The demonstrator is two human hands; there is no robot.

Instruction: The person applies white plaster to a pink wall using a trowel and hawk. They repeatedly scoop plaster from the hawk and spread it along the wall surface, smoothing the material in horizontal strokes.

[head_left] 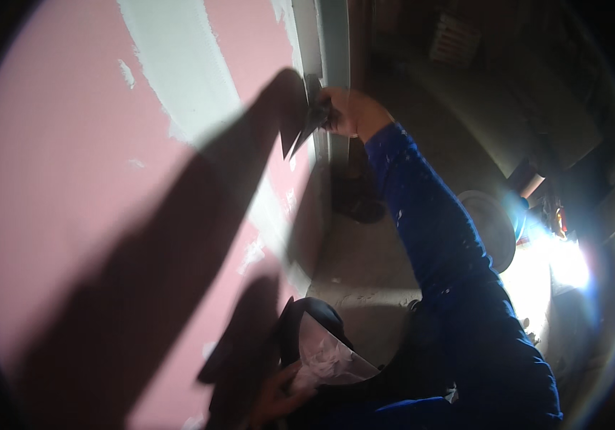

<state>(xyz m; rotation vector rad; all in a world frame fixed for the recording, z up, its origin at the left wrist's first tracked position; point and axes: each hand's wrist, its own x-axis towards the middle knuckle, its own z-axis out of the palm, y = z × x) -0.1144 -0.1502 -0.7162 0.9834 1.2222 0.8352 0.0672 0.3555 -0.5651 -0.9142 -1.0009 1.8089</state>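
Evidently, the right hand (350,111) is wrapped round the dark, thin, flat-bladed scraper (313,119), up by the edge of the pink, white-streaked plasterboard wall (56,158). That blade looks light and stiff with a little spring, best held at its handle end. Low down, the left hand (276,394) meets a pale, smeared triangular plate (327,356); I cannot tell how tightly.

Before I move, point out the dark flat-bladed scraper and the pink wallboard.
Dark flat-bladed scraper (311,122), head view: its blade.
Pink wallboard (64,158), head view: bare pink face left of the pale stripe.
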